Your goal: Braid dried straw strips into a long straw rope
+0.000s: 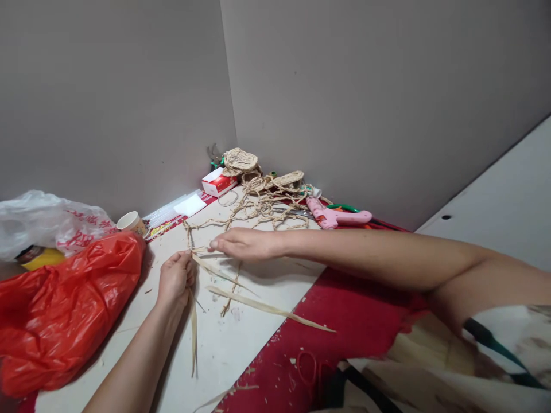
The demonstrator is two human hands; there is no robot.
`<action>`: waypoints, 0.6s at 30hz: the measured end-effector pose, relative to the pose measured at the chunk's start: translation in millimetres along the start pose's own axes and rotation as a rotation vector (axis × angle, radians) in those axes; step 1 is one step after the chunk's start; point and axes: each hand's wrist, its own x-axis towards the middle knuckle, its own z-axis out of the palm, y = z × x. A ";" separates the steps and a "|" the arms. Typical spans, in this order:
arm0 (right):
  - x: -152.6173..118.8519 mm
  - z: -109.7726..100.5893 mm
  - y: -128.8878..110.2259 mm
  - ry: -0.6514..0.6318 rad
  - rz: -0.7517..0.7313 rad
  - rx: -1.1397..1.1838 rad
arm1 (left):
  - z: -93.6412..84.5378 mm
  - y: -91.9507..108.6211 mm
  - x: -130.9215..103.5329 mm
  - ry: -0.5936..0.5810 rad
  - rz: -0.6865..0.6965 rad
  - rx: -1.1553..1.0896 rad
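Observation:
My left hand (174,278) is closed in a pinch on the end of a twisted straw cord (189,234). Loose flat straw strands (193,338) hang from beneath its fingers, and another strand (221,274) slants away to the right. Just right of it, my right hand (243,244) is closed palm-down, its fingertips on a thin strand that runs from the cord; its lower fingers are partly hidden. A separate flat straw strip (271,308) lies on the white board (253,338). Beyond my hands the cord runs into a tangled heap of straw cord (258,203).
Coiled straw pieces (241,160), a red-and-white box (219,182) and pruners (214,155) sit in the corner. A pink glue gun (333,216) lies right of the heap. Left are a red plastic bag (86,298) and paper cup (131,222). Red-handled scissors (306,367) lie on red cloth (348,310).

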 end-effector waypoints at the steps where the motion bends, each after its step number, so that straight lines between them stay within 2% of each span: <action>1: 7.0 -1.6 -0.2 0.071 -0.012 0.019 | -0.3 0.1 0.4 -0.003 -0.007 -0.007; 3: 23.6 -0.1 1.5 0.177 -0.002 0.096 | -0.1 0.6 0.6 -0.012 -0.018 -0.024; 7: 56.1 16.8 13.7 0.239 0.041 0.283 | 2.2 2.2 -1.1 -0.025 -0.022 -0.059; 12: 69.5 35.4 35.0 0.402 -0.011 0.086 | 3.8 2.2 -3.3 -0.021 -0.022 -0.088; 18: 65.7 40.1 49.1 0.340 0.043 0.078 | 4.2 2.1 -4.2 -0.042 -0.006 -0.080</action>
